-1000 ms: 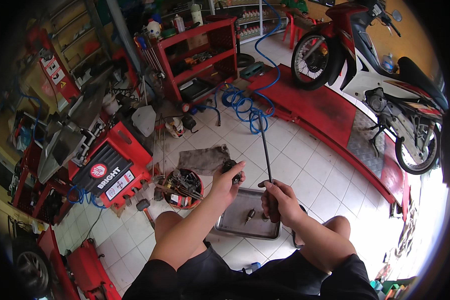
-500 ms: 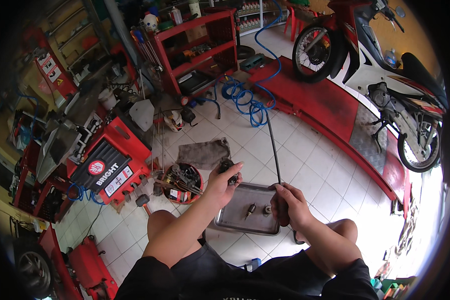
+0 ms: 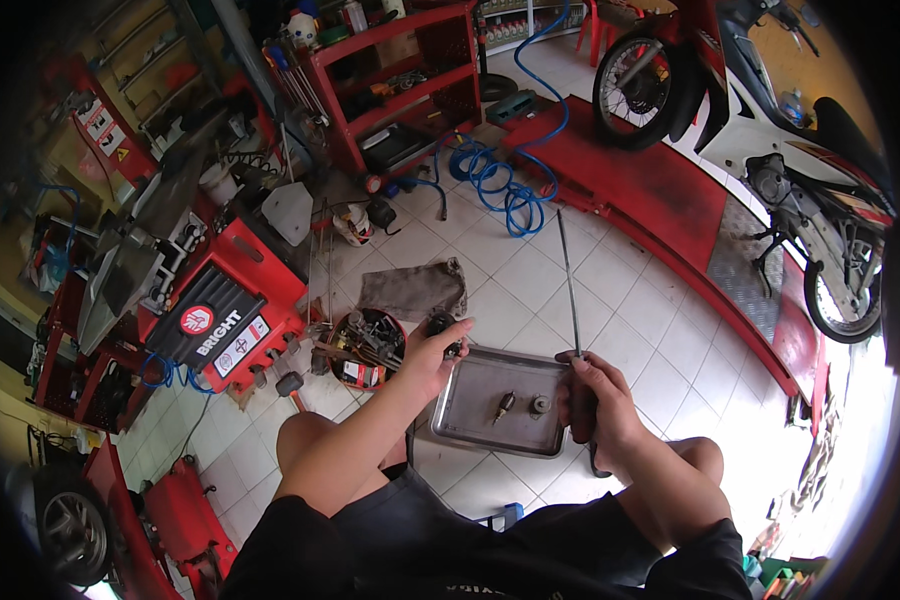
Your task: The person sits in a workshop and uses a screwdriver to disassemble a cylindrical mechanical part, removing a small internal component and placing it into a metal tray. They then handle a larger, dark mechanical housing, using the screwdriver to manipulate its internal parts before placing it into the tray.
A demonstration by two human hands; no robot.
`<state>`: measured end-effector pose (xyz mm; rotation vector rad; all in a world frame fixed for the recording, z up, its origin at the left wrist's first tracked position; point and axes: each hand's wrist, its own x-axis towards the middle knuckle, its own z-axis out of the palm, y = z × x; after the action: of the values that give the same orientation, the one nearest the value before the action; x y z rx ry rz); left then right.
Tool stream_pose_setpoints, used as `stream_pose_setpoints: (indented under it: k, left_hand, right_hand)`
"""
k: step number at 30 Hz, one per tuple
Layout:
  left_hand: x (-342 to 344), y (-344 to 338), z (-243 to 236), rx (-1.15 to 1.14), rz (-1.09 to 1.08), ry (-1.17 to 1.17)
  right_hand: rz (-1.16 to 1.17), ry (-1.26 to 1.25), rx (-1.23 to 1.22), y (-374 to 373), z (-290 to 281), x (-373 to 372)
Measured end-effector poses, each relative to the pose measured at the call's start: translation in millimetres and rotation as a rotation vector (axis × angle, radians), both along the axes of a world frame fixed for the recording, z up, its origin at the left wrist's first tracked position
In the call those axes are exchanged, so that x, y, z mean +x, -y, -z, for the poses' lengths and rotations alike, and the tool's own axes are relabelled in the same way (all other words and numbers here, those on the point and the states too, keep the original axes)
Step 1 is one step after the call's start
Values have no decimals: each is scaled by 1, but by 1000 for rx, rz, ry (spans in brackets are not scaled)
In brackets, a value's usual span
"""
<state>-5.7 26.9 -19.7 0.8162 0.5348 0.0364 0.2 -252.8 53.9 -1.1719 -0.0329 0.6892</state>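
Note:
My left hand [image 3: 432,358] is closed around a small dark part [image 3: 440,323], mostly hidden by the fingers, above the tray's far left corner. My right hand [image 3: 610,402] grips the near end of a long thin metal rod [image 3: 570,275] just beyond the tray's right edge. The rod's far end points away from me over the floor; any handle is covered by my fingers. On the floor between my knees lies a shallow metal tray [image 3: 467,412]. A spindle-shaped metal part [image 3: 505,405] rests in it beside a small round metal part [image 3: 541,404].
Left of the tray stand a red-rimmed tub of tools [image 3: 372,345] and a mallet [image 3: 290,385]. A dark rag [image 3: 413,288] lies beyond. A red machine [image 3: 235,262] is at left, a coiled blue hose [image 3: 515,205] ahead, and a motorcycle [image 3: 760,130] on a red platform [image 3: 635,205] at right.
My right hand has shifted slightly right with the rod, uncovering the round part in the tray. The rod's far end has swung a little right. My left hand still holds the dark part.

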Motion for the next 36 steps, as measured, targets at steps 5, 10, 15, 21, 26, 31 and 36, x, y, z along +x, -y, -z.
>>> stream_pose_setpoints:
  k: [5,10,15,21,26,31,36]
  left_hand:
    - [-10,-7,27,146,-4,-67]
    - [-43,-36,62,47,76,67]
    - [-42,-47,-4,-305,287,519]
    - [-46,-52,-51,-419,363,843]
    - [-26,-32,-65,-398,422,899]
    - [-15,-33,-71,-316,476,957]
    - [-12,-40,-70,-596,648,1114]
  right_hand:
    - [149,-13,-44,25,-7,11]
    - [119,105,-35,36,-6,32]
    - [191,91,45,42,-33,8]
    - [-125,221,76,32,-41,-25]
    - [-315,625,-119,22,-25,-36]
    - [-274,1040,-287,20,-25,-34]
    - [-267,1164,-410,24,-30,-32]
